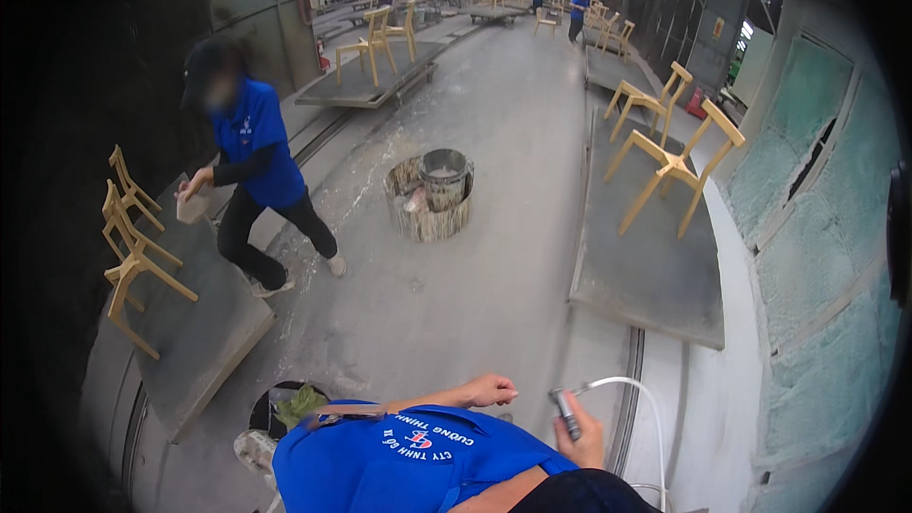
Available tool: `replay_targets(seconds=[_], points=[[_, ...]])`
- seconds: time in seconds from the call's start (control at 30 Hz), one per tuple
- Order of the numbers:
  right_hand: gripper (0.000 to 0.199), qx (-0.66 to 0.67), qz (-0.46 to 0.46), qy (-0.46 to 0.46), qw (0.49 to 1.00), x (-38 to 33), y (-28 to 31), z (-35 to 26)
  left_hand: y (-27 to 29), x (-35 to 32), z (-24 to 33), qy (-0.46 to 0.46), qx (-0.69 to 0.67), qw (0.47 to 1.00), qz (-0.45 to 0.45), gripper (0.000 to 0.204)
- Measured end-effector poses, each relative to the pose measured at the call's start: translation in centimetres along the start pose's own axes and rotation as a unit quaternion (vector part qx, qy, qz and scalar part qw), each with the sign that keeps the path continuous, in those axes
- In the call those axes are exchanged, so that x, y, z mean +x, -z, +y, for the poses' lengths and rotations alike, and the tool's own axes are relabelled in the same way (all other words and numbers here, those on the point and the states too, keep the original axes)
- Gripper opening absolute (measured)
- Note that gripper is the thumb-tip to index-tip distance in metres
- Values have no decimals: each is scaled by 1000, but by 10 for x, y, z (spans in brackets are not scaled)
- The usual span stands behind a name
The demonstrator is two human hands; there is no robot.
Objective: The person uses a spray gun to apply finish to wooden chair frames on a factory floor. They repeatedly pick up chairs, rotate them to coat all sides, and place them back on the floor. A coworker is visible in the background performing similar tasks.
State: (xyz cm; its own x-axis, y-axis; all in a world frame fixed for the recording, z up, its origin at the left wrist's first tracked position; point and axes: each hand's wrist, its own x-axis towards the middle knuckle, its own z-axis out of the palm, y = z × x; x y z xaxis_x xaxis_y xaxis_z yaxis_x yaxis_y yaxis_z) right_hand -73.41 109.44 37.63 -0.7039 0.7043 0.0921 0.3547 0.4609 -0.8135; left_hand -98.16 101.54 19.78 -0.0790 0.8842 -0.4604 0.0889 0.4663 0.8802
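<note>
In my right hand (584,439) is a small grey metal spray gun (567,415), gripped near the lower middle of the view. A white hose (648,408) curves from it to the right and down. My left hand (490,389) is held in front of my body with its fingers curled in, and nothing shows in it. Both hands are apart from the furniture. The nearest pieces on the right are wooden chair frames (673,165) without seats, standing on a flat grey platform (655,271).
At left, a co-worker (261,147) holds a pale cloth-like thing (193,201) beside more chair frames (136,256) on a platform (204,361). A splattered drum holding a bucket (445,180) stands mid-floor. A dark bin (275,408) is near my left. Wet greenish panels (807,199) line the right.
</note>
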Motion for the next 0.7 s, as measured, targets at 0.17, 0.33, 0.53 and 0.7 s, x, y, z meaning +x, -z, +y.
replay_targets(seconds=[0.17, 0.33, 0.53, 0.7], points=[[53, 76, -79, -5, 994, 26, 10, 15, 6, 68, -45, 36, 93, 995, 17, 33], [53, 19, -12, 62, 998, 57, 32, 48, 29, 80, -129, 68, 298, 952, 28, 38], [52, 122, 40, -83, 988, 75, 29, 76, 51, 47, -186, 197, 278, 938, 68, 39], [52, 154, -15, -131, 979, 115, 7, 74, 87, 46, -197, 240, 234, 935, 112, 39]])
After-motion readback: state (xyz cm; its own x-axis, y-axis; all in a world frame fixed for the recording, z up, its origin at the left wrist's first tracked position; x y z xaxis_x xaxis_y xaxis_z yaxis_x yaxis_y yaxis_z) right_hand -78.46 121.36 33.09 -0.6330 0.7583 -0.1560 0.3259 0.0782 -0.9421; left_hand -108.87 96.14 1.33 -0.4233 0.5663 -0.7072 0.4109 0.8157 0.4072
